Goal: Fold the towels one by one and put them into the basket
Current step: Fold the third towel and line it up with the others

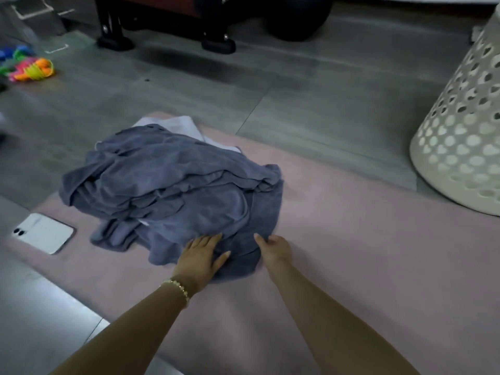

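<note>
A grey tiled floor (270,85) is seen across the upper half of the view, and a pale pink mat (351,253) is spread over it from the centre down to the near edge. At the far right a white basket (465,136), pierced with heart-shaped holes, is set at the mat's corner, well apart from the cloth. A crumpled pile of grey-blue towels (167,180) is heaped on the left-centre of the mat, with a paler white cloth (178,124) showing beneath its far side. A black frame (113,31) is stood on the floor at the top. A white phone (44,232) is laid face down on the mat's left edge, just beside the pile, and bright plastic toys (32,69) are left on the floor at the upper left. The pile's near edge is met by both hands. The left hand (201,255) is laid flat on the cloth with its fingers straight, so that nothing is gripped. The right hand (274,247) is placed at the pile's near right corner, where its fingers are curled round a fold of towel. A beaded bracelet (177,286) is worn on the left wrist.
</note>
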